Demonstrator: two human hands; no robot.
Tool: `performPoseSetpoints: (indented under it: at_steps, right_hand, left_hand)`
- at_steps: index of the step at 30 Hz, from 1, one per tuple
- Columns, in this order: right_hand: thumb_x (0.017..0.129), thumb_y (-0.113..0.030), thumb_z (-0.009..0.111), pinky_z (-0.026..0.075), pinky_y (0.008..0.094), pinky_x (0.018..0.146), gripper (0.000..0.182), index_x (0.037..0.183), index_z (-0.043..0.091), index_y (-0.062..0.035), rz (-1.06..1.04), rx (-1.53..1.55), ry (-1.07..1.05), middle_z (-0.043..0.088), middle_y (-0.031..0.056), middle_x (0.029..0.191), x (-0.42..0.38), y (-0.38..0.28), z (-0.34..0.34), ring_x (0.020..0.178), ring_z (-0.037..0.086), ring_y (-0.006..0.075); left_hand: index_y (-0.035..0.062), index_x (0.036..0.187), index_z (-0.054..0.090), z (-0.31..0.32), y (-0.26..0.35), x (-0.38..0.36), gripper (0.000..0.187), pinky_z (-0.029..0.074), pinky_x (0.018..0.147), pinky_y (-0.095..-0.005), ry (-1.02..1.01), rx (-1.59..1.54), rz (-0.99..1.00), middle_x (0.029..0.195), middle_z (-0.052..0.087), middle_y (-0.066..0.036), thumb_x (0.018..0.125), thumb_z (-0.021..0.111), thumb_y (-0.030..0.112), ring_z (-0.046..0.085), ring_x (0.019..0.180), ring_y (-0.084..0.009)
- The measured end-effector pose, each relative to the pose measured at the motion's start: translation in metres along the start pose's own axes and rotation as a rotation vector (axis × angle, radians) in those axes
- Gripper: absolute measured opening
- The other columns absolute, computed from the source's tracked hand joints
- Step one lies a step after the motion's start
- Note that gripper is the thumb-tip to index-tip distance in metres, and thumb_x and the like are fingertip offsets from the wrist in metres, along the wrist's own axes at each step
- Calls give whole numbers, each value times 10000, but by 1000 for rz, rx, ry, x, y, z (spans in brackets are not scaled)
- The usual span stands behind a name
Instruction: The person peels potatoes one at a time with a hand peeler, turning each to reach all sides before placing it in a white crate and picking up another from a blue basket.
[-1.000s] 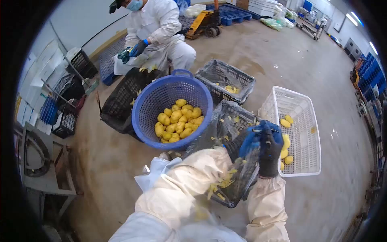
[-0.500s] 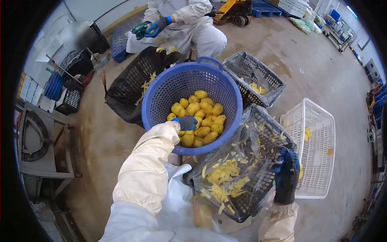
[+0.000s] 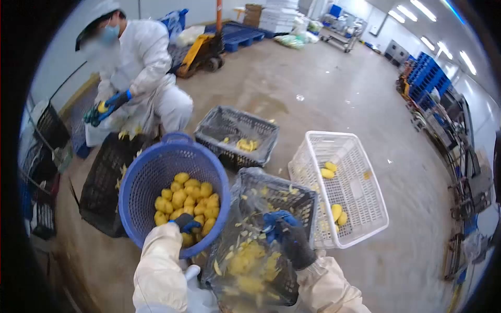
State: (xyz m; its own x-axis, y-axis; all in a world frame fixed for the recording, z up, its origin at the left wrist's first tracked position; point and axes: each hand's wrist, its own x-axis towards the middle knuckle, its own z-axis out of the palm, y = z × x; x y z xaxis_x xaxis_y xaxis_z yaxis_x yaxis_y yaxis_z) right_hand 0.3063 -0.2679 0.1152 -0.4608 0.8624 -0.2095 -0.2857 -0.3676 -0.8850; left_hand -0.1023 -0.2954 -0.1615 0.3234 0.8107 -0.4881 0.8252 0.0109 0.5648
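At far left, black crates (image 3: 49, 128) stand stacked against the wall, and beside them a co-worker (image 3: 138, 68) in a white suit crouches with blue-gloved hands closed around something yellow. Nearer the camera, a blue basket (image 3: 151, 180) leans against a black crate (image 3: 104, 182) and holds a heap of yellow peeled potatoes (image 3: 190, 201). The left hand (image 3: 183, 223), in a dark glove, reaches over the basket's near rim into that heap — its fingers are curled down among the potatoes, though whether they have closed on one cannot be told. To its right, a plastic-lined black crate (image 3: 261, 229) holds yellow peelings. Above it the right hand (image 3: 284, 235) is clenched, seemingly around a small tool; the blur hides what exactly. Further right, a white basket (image 3: 365, 208) holds a few finished potatoes, and behind it sits another lined crate (image 3: 235, 138).

The basket looks tilted, so a careless pull on the heap could well roll potatoes over the rim. Wet gloves may also let a potato slip.

The floor (image 3: 334, 88) is bare concrete, damp-stained — a large, brightly lit workroom with blue pallets (image 3: 237, 34), a yellow pallet jack (image 3: 201, 49) and stacked blue crates (image 3: 425, 78) at right.
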Motion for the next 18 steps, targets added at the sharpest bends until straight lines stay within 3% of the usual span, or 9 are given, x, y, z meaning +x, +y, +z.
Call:
performPoseSetpoints:
  at_steps: [1, 3, 4, 6, 13, 14, 15, 16, 18]
  right_hand:
    - [966, -236, 489, 486, 266, 603, 259, 1026, 602, -12, 16, 49, 14, 618, 74, 837, -2, -3, 4, 698, 583, 132]
    - [951, -203, 528, 488, 262, 592, 217, 1003, 611, -9, 22, 112, 17, 623, 78, 789, -6, -7, 8, 669, 586, 133]
    - [945, -197, 546, 480, 254, 567, 201, 984, 615, -13, 1, 63, 6, 623, 73, 773, -5, -8, 9, 642, 583, 129]
    - [939, -191, 564, 472, 246, 542, 185, 964, 619, -16, -25, 26, -20, 623, 68, 756, -10, -14, 13, 614, 579, 125]
    - [923, -225, 596, 464, 231, 546, 229, 962, 619, -1, -84, -129, -226, 634, 55, 764, -33, -33, 27, 598, 575, 112]
    - [921, -219, 598, 456, 223, 534, 222, 961, 620, -2, -153, -167, -185, 633, 53, 753, -37, -35, 27, 582, 572, 109]
    - [920, -213, 599, 448, 214, 521, 215, 961, 622, -3, -215, -203, -147, 632, 50, 741, -41, -35, 27, 566, 568, 106]
    - [919, -205, 599, 442, 207, 520, 209, 966, 623, -3, -225, -196, -133, 631, 46, 734, -45, -39, 27, 562, 563, 99]
    - [906, -173, 614, 432, 195, 530, 186, 970, 632, 1, -252, -202, -142, 639, 40, 739, -48, -42, 20, 577, 553, 82]
  left_hand:
    - [50, 1067, 615, -8, 7, -9, 403, 534, 668, -372, -64, -41, -39, 876, 626, -157, 761, 733, 284, 624, 796, -268]
    - [45, 1069, 610, -37, 71, -43, 295, 535, 571, -315, 229, -927, -393, 839, 602, -93, 825, 676, 196, 612, 736, -192]
    - [-3, 1009, 590, -48, 80, -59, 294, 570, 612, -337, 294, -932, -290, 867, 590, -78, 844, 659, 230, 605, 744, -183]
    - [26, 1158, 560, -67, 105, -88, 356, 577, 703, -369, 355, -1296, -61, 1021, 611, -99, 872, 625, 228, 629, 881, -223]
    - [139, 1379, 389, -102, 320, -169, 493, 508, 891, -427, 299, -1815, 565, 1241, 540, -141, 946, 532, 325, 584, 1065, -287]
    - [118, 1354, 412, -89, 323, -157, 486, 509, 871, -413, 313, -1834, 594, 1224, 548, -142, 937, 547, 328, 584, 1055, -274]
    - [96, 1313, 452, -66, 329, -132, 467, 500, 876, -412, 660, -1958, 480, 1149, 576, -136, 925, 567, 329, 591, 1015, -264]
    - [82, 1270, 492, -70, 364, -147, 449, 486, 907, -422, 346, -2123, 478, 1129, 584, -129, 915, 578, 343, 593, 998, -268]
    - [67, 1142, 558, -56, 368, -141, 292, 538, 808, -358, 343, -2166, 394, 1025, 619, -101, 920, 584, 254, 613, 941, -220]
